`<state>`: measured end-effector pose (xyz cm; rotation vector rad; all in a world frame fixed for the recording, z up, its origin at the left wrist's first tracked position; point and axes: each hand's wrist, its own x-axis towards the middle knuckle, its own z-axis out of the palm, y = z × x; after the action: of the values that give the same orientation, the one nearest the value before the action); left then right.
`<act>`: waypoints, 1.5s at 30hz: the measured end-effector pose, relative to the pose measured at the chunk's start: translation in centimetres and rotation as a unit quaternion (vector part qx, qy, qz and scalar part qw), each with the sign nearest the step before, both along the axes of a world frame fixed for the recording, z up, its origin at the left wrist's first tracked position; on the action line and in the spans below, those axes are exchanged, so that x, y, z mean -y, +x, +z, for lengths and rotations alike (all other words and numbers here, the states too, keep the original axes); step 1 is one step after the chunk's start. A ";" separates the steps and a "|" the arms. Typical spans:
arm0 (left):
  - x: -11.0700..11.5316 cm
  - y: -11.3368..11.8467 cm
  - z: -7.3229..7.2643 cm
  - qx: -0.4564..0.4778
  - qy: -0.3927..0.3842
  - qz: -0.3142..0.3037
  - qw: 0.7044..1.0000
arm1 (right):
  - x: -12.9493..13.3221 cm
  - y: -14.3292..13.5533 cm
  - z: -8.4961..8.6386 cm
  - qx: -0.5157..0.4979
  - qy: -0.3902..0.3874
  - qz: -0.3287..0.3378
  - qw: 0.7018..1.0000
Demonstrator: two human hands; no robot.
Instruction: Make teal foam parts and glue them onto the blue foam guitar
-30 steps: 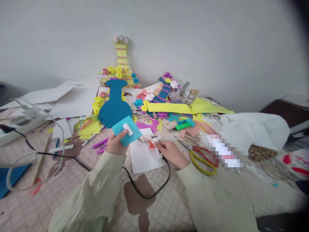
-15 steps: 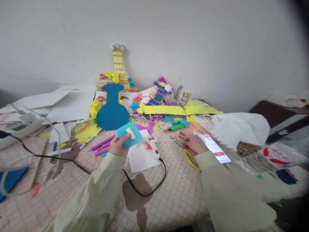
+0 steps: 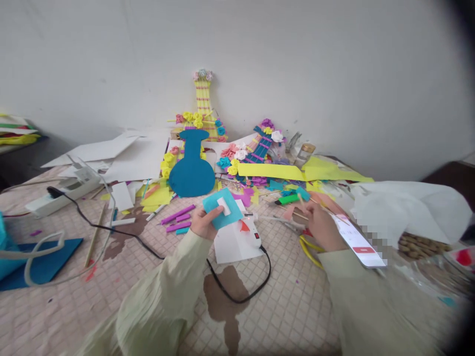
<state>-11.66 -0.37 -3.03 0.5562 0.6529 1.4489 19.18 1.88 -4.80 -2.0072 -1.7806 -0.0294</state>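
Observation:
My left hand (image 3: 203,222) pinches a light-blue paper square (image 3: 233,209) with a small white piece (image 3: 223,206) on top, thumb pressed over it. My right hand (image 3: 323,227) is closed around thin wooden sticks (image 3: 301,211), whose ends poke out to the left of the fingers. Between the hands, a white hot glue gun (image 3: 254,234) lies on folded white paper (image 3: 232,247), its black cord looping toward me. Scissors with yellow handles (image 3: 309,251) lie just below my right hand, partly hidden. A green marker (image 3: 288,199) lies beyond it.
Behind stand a blue guitar-shaped cutout (image 3: 193,170) and a woven yellow piece with paper flowers (image 3: 203,101). Purple strips (image 3: 178,214) lie left of my left hand. A phone (image 3: 361,244) and plastic bag (image 3: 408,207) are right; a power strip (image 3: 63,195) is far left.
The view has swung left, so everything shifts rightward in the picture. My right hand has lifted slightly with the wooden sticks. My left hand keeps its grip on the blue paper.

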 end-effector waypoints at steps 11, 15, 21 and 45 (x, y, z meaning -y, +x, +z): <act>0.4 0.6 -0.1 0.018 -0.009 -0.017 1.000 | 1.6 -12.0 2.9 -0.461 -0.081 0.292 0.834; 0.2 0.7 -0.7 0.013 -0.009 -0.018 1.000 | 2.7 -13.7 1.6 -0.630 -0.165 0.298 0.698; -0.2 1.0 -2.3 -0.006 -0.037 -0.016 0.999 | 3.3 -13.0 0.8 -0.653 -0.175 0.242 0.697; -0.3 1.6 -3.8 -0.046 -0.034 -0.004 0.998 | 4.0 -13.5 1.0 -0.605 -0.180 0.263 0.730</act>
<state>-10.10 -0.07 -6.82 0.5753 0.7694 1.3941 5.67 -2.14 -3.85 -1.0220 -1.3175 1.5196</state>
